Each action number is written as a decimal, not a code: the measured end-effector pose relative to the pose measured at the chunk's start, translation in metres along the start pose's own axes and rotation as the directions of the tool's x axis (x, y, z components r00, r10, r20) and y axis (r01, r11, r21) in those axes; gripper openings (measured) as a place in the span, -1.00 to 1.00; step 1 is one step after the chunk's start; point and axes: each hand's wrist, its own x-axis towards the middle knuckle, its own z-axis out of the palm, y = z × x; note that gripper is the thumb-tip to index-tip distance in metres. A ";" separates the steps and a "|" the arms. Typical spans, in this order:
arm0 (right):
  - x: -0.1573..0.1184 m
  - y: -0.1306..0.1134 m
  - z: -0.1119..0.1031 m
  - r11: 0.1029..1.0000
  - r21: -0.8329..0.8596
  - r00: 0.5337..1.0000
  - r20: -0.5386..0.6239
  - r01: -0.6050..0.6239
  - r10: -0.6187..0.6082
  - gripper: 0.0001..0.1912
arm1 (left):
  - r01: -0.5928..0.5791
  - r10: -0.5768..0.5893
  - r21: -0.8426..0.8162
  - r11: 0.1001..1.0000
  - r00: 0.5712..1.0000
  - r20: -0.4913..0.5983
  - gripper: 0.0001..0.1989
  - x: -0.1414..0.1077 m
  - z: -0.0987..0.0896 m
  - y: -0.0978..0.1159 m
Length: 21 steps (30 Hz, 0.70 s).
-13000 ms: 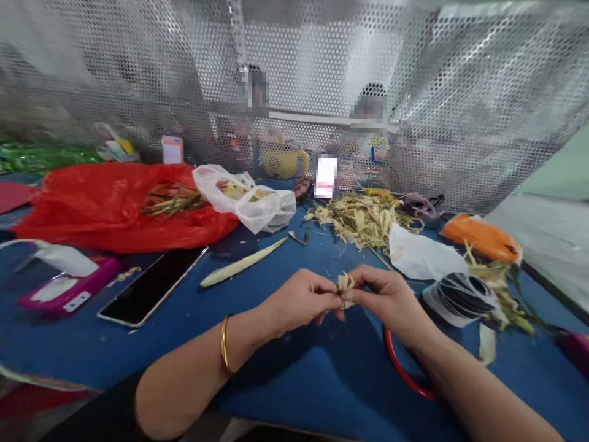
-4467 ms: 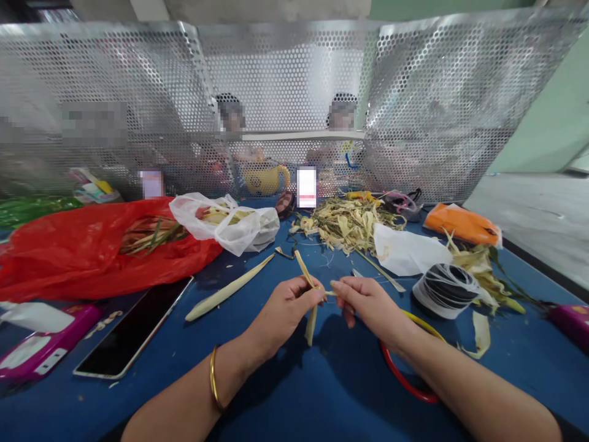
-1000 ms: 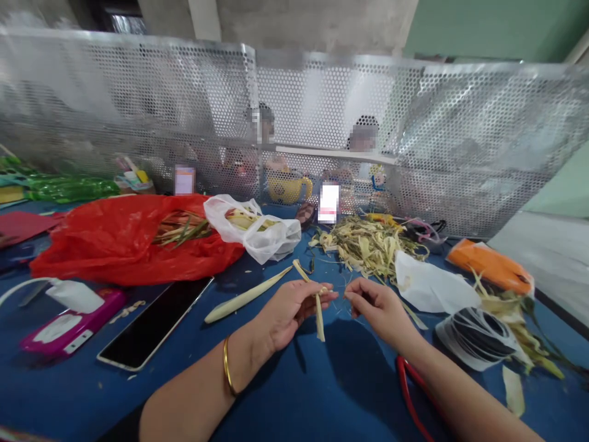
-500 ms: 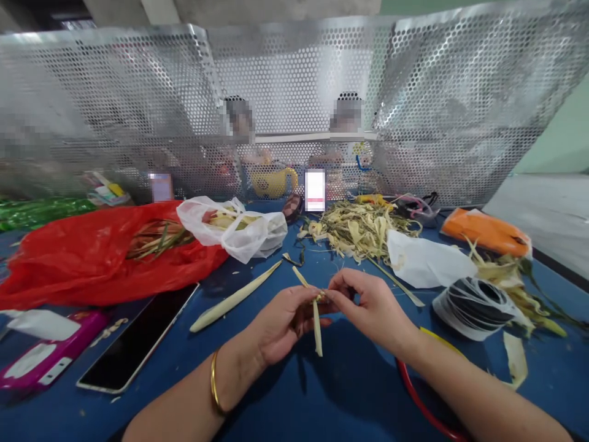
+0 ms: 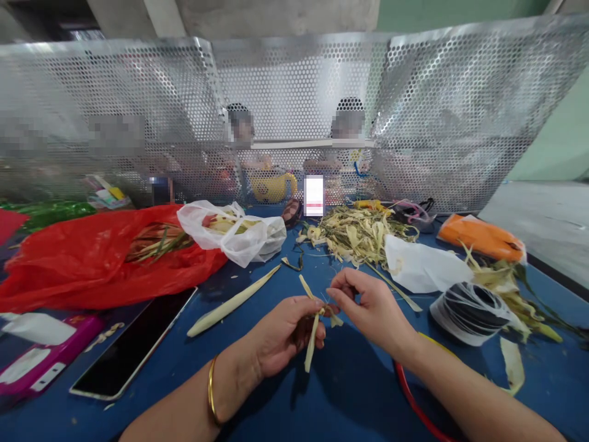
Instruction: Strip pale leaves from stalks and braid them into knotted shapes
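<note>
My left hand (image 5: 283,334), wearing a gold bangle, is closed on a pale dried husk strip (image 5: 311,350). The strip stands out above and below the thumb, and a small knotted or folded part lies at the fingertips. To its right, my right hand (image 5: 368,307) has thumb and forefinger pinched together, slightly apart from the strip. Whatever thin thing it may hold is too small to make out. A longer husk strip (image 5: 234,302) lies on the blue table (image 5: 359,393) left of my hands.
At left are a red plastic bag (image 5: 87,245), a phone (image 5: 133,347) and a purple case (image 5: 50,356). A white bag (image 5: 230,233) and a husk pile (image 5: 359,236) lie behind. A twine spool (image 5: 469,313) stands right. Perforated metal (image 5: 294,80) separates people opposite.
My right fingers have drawn slightly away from the husk strip. The strip has tilted in my left hand, and a short loose end now shows at its right.
</note>
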 end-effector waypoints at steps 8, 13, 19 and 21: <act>0.006 0.000 -0.009 0.998 0.036 0.990 0.135 -0.049 0.044 -0.94 | -0.040 0.040 0.052 0.998 0.999 -0.007 -0.79 0.003 -0.004 -0.001; 0.008 0.001 -0.017 0.997 0.028 0.983 0.171 0.068 -0.072 -0.89 | -0.077 0.077 0.035 0.996 0.997 -0.005 -0.83 0.003 -0.004 -0.002; 0.006 0.001 -0.012 0.999 -0.014 0.984 0.176 0.030 -0.027 -0.85 | -0.067 0.067 0.055 0.996 0.998 0.007 -0.80 0.003 -0.004 -0.001; 0.006 0.002 -0.010 1.000 -0.015 0.983 0.185 0.000 0.003 -0.88 | -0.067 0.067 0.058 0.996 0.998 0.002 -0.78 0.003 -0.004 -0.001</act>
